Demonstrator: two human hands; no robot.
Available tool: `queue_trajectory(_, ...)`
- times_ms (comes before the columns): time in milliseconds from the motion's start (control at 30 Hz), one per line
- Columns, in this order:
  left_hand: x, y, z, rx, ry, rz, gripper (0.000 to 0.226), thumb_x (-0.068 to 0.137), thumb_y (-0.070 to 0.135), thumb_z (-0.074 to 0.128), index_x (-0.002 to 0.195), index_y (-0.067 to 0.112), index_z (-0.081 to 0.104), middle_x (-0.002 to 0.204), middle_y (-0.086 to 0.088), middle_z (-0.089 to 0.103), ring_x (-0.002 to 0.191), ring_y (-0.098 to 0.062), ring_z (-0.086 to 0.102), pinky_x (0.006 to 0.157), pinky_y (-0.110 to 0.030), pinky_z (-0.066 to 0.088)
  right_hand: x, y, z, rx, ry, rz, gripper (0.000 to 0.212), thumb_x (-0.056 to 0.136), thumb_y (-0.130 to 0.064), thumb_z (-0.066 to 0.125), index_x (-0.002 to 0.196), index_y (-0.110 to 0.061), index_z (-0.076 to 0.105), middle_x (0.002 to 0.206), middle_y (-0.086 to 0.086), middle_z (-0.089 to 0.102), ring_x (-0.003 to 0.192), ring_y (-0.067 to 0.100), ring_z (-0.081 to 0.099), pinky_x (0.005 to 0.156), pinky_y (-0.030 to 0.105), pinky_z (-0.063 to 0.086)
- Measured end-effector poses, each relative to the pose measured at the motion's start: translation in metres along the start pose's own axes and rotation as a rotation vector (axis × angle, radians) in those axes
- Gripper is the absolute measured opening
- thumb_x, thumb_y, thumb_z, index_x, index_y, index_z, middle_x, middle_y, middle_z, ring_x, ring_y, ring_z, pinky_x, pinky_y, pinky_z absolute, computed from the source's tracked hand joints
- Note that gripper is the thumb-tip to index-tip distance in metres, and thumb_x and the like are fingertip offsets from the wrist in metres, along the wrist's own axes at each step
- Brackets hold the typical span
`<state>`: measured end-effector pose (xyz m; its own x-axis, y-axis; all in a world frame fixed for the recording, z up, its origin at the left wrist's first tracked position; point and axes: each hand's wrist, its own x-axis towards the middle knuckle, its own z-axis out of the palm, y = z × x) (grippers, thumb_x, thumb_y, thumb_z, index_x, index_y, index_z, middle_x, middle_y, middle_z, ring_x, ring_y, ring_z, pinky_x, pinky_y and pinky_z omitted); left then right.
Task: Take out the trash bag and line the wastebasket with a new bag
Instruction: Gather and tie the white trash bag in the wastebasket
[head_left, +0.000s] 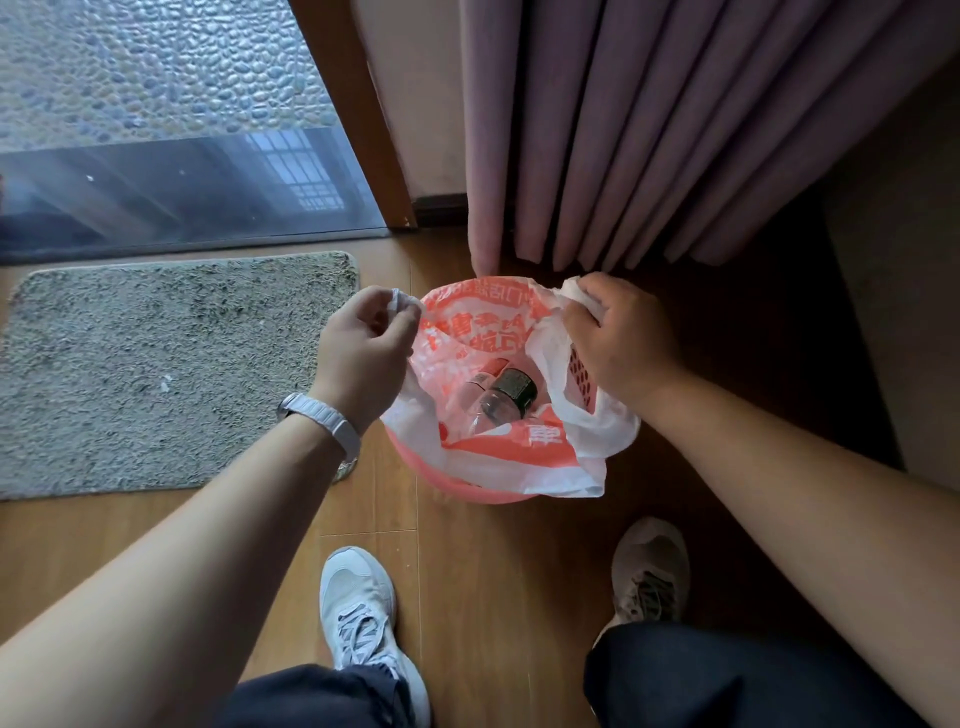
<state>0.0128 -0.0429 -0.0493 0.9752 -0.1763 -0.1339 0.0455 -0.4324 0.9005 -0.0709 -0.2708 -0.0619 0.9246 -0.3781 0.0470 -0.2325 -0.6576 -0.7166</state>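
Your left hand (363, 345) and right hand (618, 332) each pinched a handle of the orange-and-white trash bag (498, 457) lining the pink wastebasket (467, 491).

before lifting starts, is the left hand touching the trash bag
Touching: the head view shows the left hand pinching a handle of the trash bag.

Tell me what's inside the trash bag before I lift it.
A clear plastic bottle with a dark cap lies inside the bag, with a red-labelled item partly behind it. Anything deeper is hidden by them and the bag's folds.
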Motion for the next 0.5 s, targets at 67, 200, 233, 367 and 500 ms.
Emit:
queue_trajectory(67, -0.003, 0.011, 0.000, -0.027, -0.009, 0.026, 0.012, 0.088, 0.018, 0.064, 0.076, 0.016, 0.064, 0.071, -0.018, 0.062, 0.063, -0.027, 0.059, 0.067, -0.048, 0.054, 0.001, -0.009, -0.002, 0.027, 0.027, -0.034, 0.021, 0.090, -0.024, 0.055, 0.070, -0.024, 0.046, 0.067, -0.010, 0.046, 0.063, 0.016, 0.048, 0.051, 0.022, 0.034)
queue_trajectory(200, -0.008, 0.030, 0.002, -0.105, -0.018, 0.073, 0.015, 0.093, 0.010, 0.063, 0.079, 0.014, 0.062, 0.069, -0.008, 0.058, 0.061, -0.020, 0.056, 0.061, -0.037, 0.051, 0.003, -0.017, -0.004, 0.029, 0.024, -0.094, 0.021, 0.091, -0.024, 0.054, 0.071, -0.021, 0.046, 0.072, -0.004, 0.051, 0.065, 0.015, 0.048, 0.053, 0.022, 0.035)
queue_trajectory(233, -0.010, 0.034, 0.002, -0.135, -0.022, 0.086, 0.014, 0.093, 0.008, 0.062, 0.079, 0.013, 0.062, 0.069, -0.007, 0.057, 0.061, -0.019, 0.055, 0.060, -0.034, 0.050, 0.002, -0.017, -0.004, 0.010, 0.018, -0.122, 0.021, 0.091, -0.024, 0.054, 0.071, -0.022, 0.045, 0.073, -0.004, 0.051, 0.065, 0.014, 0.046, 0.053, 0.021, 0.032)
queue_trajectory(367, -0.018, 0.050, -0.002, -0.229, -0.057, 0.172, 0.014, 0.092, 0.007, 0.062, 0.080, 0.014, 0.062, 0.070, -0.003, 0.058, 0.061, -0.014, 0.056, 0.059, -0.023, 0.050, -0.001, -0.014, -0.007, -0.013, 0.003, -0.144, 0.022, 0.091, -0.024, 0.051, 0.072, -0.024, 0.040, 0.074, -0.007, 0.046, 0.064, 0.014, 0.042, 0.052, 0.022, 0.026)
queue_trajectory(500, -0.026, 0.060, -0.003, -0.260, -0.123, 0.209, 0.013, 0.091, 0.009, 0.063, 0.081, 0.018, 0.064, 0.070, 0.006, 0.062, 0.063, -0.013, 0.059, 0.061, -0.025, 0.050, -0.004, -0.018, -0.013, -0.002, 0.052, -0.149, 0.017, 0.089, -0.021, 0.054, 0.074, -0.022, 0.047, 0.075, -0.007, 0.046, 0.065, 0.013, 0.042, 0.052, 0.017, 0.025)
